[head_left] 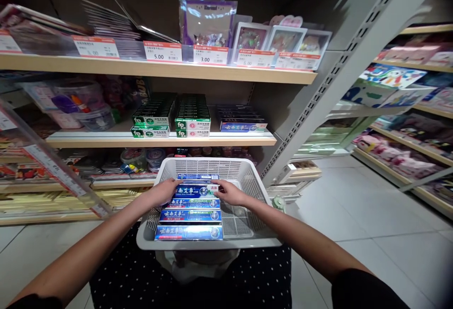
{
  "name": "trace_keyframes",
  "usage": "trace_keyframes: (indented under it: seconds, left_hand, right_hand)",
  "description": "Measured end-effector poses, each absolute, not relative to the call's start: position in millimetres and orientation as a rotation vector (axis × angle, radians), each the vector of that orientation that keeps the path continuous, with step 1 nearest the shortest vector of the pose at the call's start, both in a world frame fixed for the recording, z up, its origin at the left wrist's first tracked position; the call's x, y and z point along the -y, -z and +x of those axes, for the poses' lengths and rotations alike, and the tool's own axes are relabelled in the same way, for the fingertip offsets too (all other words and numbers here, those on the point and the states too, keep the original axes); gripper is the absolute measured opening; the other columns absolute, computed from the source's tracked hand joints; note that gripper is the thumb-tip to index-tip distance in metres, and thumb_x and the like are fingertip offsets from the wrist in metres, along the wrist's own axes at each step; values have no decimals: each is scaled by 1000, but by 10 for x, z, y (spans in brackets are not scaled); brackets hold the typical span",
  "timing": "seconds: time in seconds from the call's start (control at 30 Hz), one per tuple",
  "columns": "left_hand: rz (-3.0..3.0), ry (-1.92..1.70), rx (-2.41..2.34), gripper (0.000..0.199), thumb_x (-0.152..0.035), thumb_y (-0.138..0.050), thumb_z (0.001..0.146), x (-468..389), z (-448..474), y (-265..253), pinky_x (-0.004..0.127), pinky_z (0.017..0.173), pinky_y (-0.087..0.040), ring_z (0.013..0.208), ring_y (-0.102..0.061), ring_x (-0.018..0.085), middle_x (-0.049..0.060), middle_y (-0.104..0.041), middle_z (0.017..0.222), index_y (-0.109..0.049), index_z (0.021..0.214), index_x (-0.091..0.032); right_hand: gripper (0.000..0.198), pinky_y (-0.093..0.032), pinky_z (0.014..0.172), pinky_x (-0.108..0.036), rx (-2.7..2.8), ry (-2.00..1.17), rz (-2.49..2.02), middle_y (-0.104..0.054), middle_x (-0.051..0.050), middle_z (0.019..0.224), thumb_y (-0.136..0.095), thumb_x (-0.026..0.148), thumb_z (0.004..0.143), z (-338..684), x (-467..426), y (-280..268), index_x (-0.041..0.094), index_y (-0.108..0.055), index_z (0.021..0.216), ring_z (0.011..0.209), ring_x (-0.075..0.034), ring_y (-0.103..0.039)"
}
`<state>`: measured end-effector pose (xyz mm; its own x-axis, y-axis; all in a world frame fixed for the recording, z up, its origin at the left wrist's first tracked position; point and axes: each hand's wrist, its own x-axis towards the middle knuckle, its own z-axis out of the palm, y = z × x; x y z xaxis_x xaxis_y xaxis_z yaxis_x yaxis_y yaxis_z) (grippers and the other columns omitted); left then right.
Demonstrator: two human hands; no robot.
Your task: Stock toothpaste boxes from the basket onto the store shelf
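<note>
Holding a dark blue box [194, 191] between them, the left hand [167, 192] and the right hand [228, 192] reach into the grey plastic basket [247, 244]. The left hand's thumb and fingers close on the box's left end, the right hand's on its right end, beside a pale panel with red characters; the far side of each grip is hidden, so the bend of every finger cannot be told. The held box sits within the basket, left of its middle — the bare mesh floor shows to the right.

Three lighter blue boxes [190, 215] lie in a row along the near part of the basket, their long printed sides facing up toward the person. Another blue box [198, 176] lies in the basket beyond the hands.

Beneath the basket is a black garment with white dots [262, 271]. Beyond the basket runs a wooden-edged shelf [163, 142], bearing two stacks of green-and-white boxes [193, 125] and, nearer the basket's right side, a group of dark blue cartons [243, 126]. Clear tubs [83, 101] stand beyond the basket to its left. Higher up, past the basket, an upper shelf [159, 67] carries price labels [210, 54] — one reads 3.00.
</note>
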<state>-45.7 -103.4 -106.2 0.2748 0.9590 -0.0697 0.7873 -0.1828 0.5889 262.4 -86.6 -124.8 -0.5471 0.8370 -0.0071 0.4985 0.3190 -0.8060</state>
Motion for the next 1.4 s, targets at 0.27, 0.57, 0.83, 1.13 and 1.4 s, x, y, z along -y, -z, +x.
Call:
trace_keyframes:
  seconds: [0.27, 0.57, 0.83, 1.13, 1.4]
  left_hand:
    - [1984, -389, -1683, 43, -35, -62, 72, 845, -449, 1185, 37, 89, -48, 104, -66, 31, 14, -69, 115, -66, 114, -23]
    - [1414, -611, -1631, 34, -43, -73, 63, 793, -292, 1180, 31, 63, -51, 75, -68, 26, 8, -73, 81, -67, 83, -16]
    - [1160, -652, -1521, 28, -32, -73, 62, 760, -287, 1174, 28, 71, -48, 80, -65, 21, 7, -72, 87, -69, 85, -16]
    - [1163, -655, -1533, 29, -38, -71, 64, 720, -283, 1253, 31, 69, -47, 79, -64, 22, 7, -70, 84, -68, 82, -15]
    - [1172, -875, -1426, 40, -28, -77, 61, 765, -59, 959, 31, 75, -51, 79, -65, 19, 5, -68, 84, -63, 96, -15]
  right_hand:
    - [50, -56, 84, -35, 1644, -1506, -1304, -70, -9, 108, -67, 25, 78, 2673, 775, 1417, 17, -58, 127, 92, -19, -67]
    - [34, -58, 84, -35, 1301, -1530, -1392, -72, -12, 107, -68, 18, 77, 2744, 672, 1383, 15, -64, 111, 95, -22, -69]
    - [25, -57, 77, -28, 1174, -1595, -1384, -73, -10, 97, -72, 18, 72, 2732, 622, 1473, 15, -68, 97, 88, -21, -69]
    - [23, -57, 80, -33, 1274, -1565, -1408, -72, -10, 99, -66, 29, 80, 2668, 642, 1525, 17, -68, 99, 92, -24, -69]
    - [43, -54, 87, -39, 1413, -1220, -1446, -71, -12, 107, -75, 36, 72, 2811, 663, 1156, 16, -64, 108, 99, -27, -67]
